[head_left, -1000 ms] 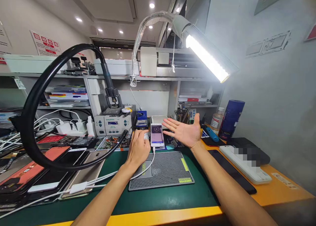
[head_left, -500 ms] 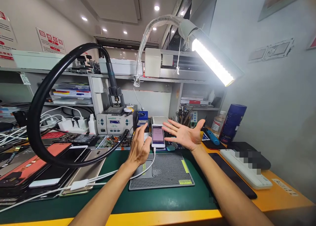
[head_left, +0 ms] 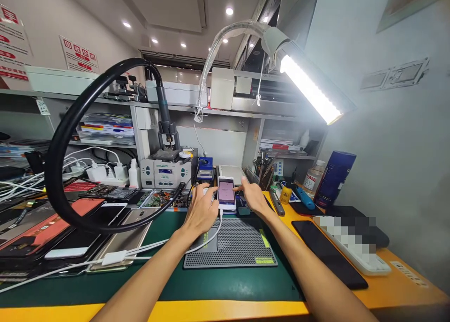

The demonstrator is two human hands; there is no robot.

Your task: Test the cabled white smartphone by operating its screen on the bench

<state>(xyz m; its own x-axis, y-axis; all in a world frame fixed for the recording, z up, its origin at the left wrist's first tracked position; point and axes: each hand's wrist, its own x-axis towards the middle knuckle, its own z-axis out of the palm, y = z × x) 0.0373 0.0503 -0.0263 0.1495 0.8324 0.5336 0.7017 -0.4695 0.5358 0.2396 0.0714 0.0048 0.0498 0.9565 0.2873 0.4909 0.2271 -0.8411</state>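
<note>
A white smartphone [head_left: 227, 194] with a lit pinkish-purple screen stands propped up at the back of the mat, a white cable plugged into its lower end. My left hand [head_left: 202, 210] is at the phone's left edge, its fingers spread and slightly bent, the index finger reaching to the side of the screen. On the other side, my right hand [head_left: 254, 197] points its index finger at the screen's right edge, thumb raised apart. Neither hand holds anything; whether the fingertips touch the phone I cannot tell. Below lies a grey perforated pad [head_left: 242, 242].
Several phones [head_left: 116, 247] and white cables cover the left side. A black hose [head_left: 52, 172] loops up from the grey hot air station [head_left: 167, 172]. A lamp [head_left: 309, 87] hangs overhead. At right are a dark phone [head_left: 326, 251], a power strip [head_left: 355, 247] and a blue can [head_left: 335, 176].
My right hand has turned from palm-up with spread fingers to pointing at the phone's screen, moving left. My left index finger has come closer to the phone. The view has shifted slightly.
</note>
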